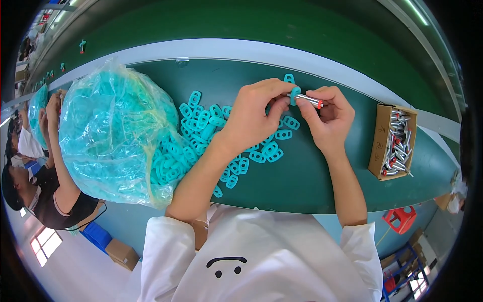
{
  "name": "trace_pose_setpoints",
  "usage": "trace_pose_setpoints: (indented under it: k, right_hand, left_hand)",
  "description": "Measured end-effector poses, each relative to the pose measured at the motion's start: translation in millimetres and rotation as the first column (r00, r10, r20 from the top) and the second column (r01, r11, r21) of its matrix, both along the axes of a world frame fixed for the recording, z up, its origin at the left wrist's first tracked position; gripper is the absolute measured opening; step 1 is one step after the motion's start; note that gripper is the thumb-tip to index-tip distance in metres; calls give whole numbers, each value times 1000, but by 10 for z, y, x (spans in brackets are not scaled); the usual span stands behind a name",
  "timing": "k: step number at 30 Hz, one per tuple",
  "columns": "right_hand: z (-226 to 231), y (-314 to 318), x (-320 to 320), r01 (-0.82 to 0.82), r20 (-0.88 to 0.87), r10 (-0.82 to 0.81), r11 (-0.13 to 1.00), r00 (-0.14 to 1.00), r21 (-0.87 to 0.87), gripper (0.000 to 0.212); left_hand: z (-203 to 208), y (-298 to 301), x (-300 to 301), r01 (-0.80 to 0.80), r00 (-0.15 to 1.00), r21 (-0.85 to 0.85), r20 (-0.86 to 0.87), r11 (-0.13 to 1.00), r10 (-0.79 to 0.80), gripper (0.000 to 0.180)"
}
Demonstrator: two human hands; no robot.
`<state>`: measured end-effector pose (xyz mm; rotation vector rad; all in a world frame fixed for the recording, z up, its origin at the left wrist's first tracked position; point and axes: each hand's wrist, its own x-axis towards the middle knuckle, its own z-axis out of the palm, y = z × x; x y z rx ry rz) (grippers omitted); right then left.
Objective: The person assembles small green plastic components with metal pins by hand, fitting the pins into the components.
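Over the middle of the dark green table, my left hand [256, 110] pinches a small teal plastic oval piece [295, 93] between thumb and fingers. A shiny silver metal cylinder with a red end [309, 100] is closed between the thumb and fingers of my right hand [333, 118]. The cylinder's left end meets the teal piece; how far it goes in, I cannot tell. Many loose teal oval pieces [203, 119] lie under and around my left forearm. They spill from a big clear plastic bag [108, 136] full of them at the left.
At the right stands an open cardboard box [378, 143] of silver, red-ended cylinders. Beyond the pale rail [241, 46] runs a green belt [211, 25] with a few assembled pieces [82, 46] at far left. A co-worker [50, 189] sits at the left. A red stool [400, 219] stands at lower right.
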<state>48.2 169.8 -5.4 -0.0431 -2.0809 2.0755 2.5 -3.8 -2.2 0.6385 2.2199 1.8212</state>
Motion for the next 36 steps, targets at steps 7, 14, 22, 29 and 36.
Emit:
trace_pose_setpoints:
  k: [7,14,22,29,36]
  right_hand:
    - [-15,-2,-3,-6,9,6,1000,1000,-24,18]
    - [-38,2,1,-16,7,16,1000,1000,-25,17]
    - [-9,6,-6,-26,28,26,1000,999,-7,18]
    - [-25,19,-9,-24,9,24,1000,1000,15,18]
    - [-35,21,-2,-15,21,15,1000,1000,25,19]
  left_hand:
    - [-12,4,-6,0,998,-21,-69,1000,-1,30]
    - [-20,3,-2,7,998,-31,-68,1000,-9,29]
    - [-4,1,-3,4,997,-49,-82,999,-8,33]
    - [-8,4,-5,11,996,-54,-83,998,-15,37]
    - [-1,2,1,24,997,-74,-73,997,-30,39]
